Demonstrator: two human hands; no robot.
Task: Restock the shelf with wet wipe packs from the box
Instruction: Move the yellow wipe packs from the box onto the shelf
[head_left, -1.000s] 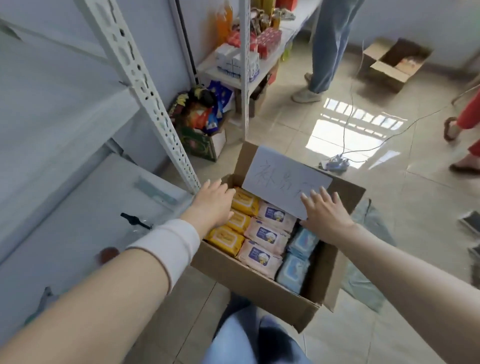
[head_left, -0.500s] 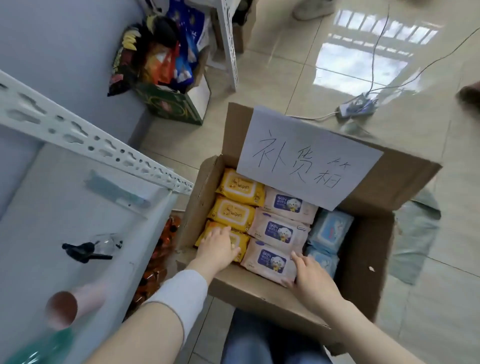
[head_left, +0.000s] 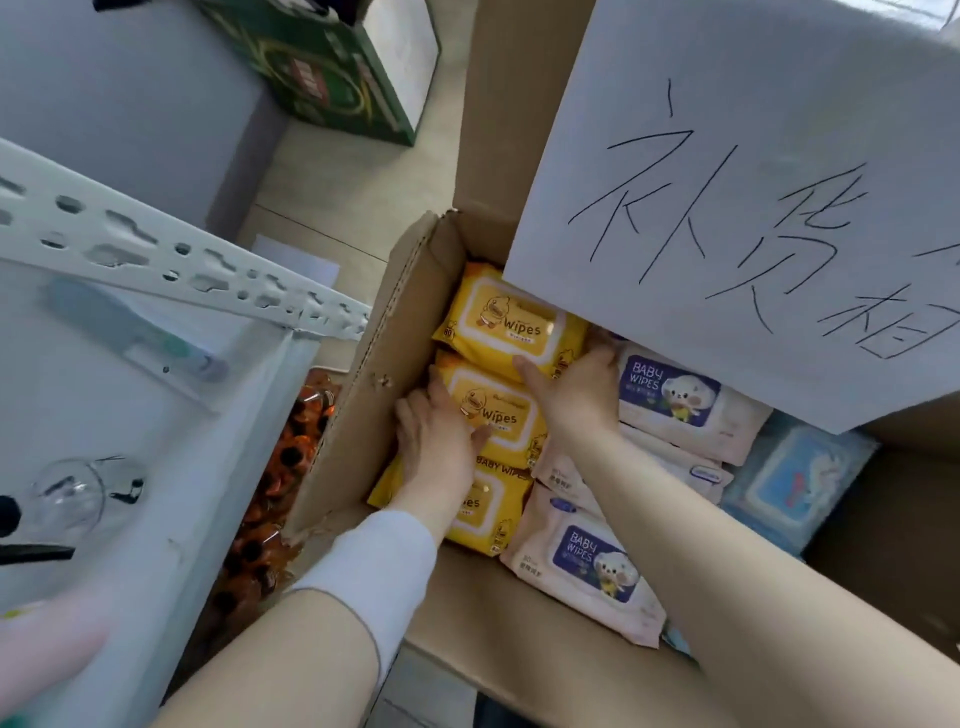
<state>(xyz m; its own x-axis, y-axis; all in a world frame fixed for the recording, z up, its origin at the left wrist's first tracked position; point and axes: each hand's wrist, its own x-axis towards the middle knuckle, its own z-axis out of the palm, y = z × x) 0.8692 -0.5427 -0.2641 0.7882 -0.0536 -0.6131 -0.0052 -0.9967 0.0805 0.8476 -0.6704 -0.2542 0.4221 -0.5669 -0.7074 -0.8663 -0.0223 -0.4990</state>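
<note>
An open cardboard box (head_left: 358, 395) holds wet wipe packs: a column of three yellow packs on the left, pale pink packs (head_left: 587, 561) in the middle, blue packs (head_left: 795, 483) on the right. My left hand (head_left: 436, 441) grips the left side of the middle yellow pack (head_left: 493, 410). My right hand (head_left: 576, 389) grips that pack's right side, fingers under the edge of the far yellow pack (head_left: 504, 322). The pack still lies in the box. The white metal shelf (head_left: 171, 467) is to the left.
A white paper sign (head_left: 753, 182) with handwriting hangs from the box's far flap, covering part of the packs. A clear spray bottle (head_left: 67, 499) lies on the shelf. Orange packets (head_left: 280, 488) sit under the shelf edge. A green carton (head_left: 332, 67) stands on the floor beyond.
The camera has moved in much closer over the box. Both hands have shifted from the near packs to either side of the middle yellow pack.
</note>
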